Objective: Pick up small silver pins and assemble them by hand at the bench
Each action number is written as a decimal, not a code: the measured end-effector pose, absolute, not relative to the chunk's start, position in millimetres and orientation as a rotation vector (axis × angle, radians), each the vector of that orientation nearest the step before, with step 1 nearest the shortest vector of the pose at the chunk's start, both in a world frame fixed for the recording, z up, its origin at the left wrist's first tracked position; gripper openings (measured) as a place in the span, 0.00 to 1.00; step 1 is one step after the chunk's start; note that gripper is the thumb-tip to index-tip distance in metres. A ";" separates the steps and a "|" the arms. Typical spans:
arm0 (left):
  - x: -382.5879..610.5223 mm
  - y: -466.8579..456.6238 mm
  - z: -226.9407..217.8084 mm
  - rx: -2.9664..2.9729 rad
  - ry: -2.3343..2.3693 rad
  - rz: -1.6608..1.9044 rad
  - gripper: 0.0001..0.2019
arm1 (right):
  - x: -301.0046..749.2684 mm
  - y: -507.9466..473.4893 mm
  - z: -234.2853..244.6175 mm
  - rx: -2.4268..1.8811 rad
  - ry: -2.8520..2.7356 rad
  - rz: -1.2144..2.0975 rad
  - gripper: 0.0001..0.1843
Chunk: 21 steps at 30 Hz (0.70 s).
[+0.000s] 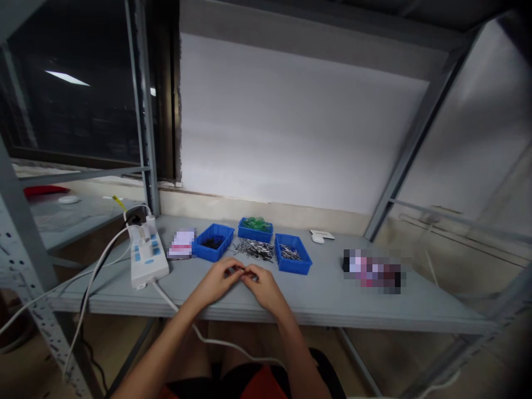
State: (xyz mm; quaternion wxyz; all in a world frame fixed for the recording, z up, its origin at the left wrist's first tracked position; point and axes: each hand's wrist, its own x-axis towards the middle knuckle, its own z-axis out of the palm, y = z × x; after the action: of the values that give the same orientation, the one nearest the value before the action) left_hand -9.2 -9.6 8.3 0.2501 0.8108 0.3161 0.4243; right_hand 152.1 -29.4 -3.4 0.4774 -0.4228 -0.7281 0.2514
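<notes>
My left hand (222,278) and my right hand (262,286) meet fingertip to fingertip over the front of the grey table (332,291). Both are closed in a pinch; whatever lies between the fingers is too small to make out. Just beyond them is a loose pile of thin metal-and-black pieces (254,250). Around the pile stand a blue bin (213,255) with small dark parts on the left, a blue bin (255,235) with green pieces behind, and a blue bin (294,266) with slim silvery parts on the right.
A white power strip (149,266) with plugs and cables lies at the left, one cable running over the front edge. Beside it is a blurred pinkish-white item (182,244). A white case (318,238) lies at the back right, a pixelated object (372,270) farther right. Metal posts frame the table.
</notes>
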 end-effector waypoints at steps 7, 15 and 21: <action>-9.1 -7.3 5.3 2.164 0.985 1.223 0.08 | 153.2 -30.2 -2.9 -1.070 -1.734 0.588 0.07; -8.9 -6.7 4.3 2.303 0.924 0.964 0.10 | 155.4 -29.4 -0.2 -1.115 -1.684 0.524 0.08; -9.2 -5.6 2.5 2.249 0.990 1.075 0.10 | 154.7 -27.8 0.5 -1.141 -1.682 0.521 0.07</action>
State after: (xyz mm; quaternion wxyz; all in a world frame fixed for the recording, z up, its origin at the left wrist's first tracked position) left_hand -9.2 -5.6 2.5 0.2277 0.8166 0.3593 0.3901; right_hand 154.7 -27.8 0.5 0.4981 -0.4715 -0.6951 0.2154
